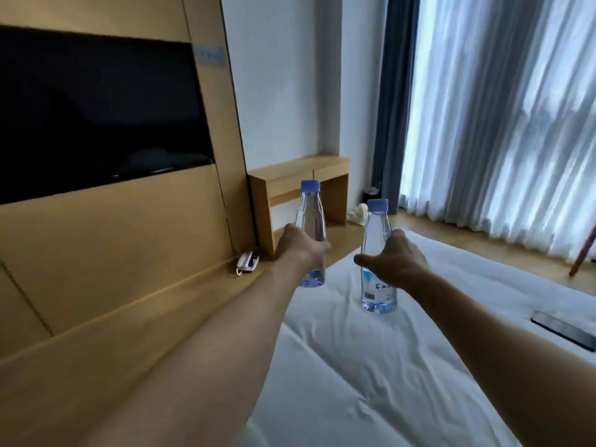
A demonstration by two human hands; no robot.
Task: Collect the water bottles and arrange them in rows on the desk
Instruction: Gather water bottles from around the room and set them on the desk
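The collecting step is judged to be in hand: the left bottle [310,214] is clamped upright in the left grip [301,245] and the right bottle [377,227] in the right grip [396,262], both over the bed [354,366]. Next, a carry to the far worktop [296,174] is called for.

The bed [371,366] in front of you wears a white, creased sheet. Near its right edge lies 1 flat dark slab [562,330], phone-like. The right bottle [378,227], gripped by your right hand [398,262], has its base down at the sheet; whether it rests there cannot be told. The left bottle [310,214], in your left hand [300,245], is over the bed's left edge. The wooden ledge [145,317] along the wall carries 1 white telephone [247,262]. On the floor [435,227] just beside the desk [300,171] lies something white [358,214], too blurred to name.
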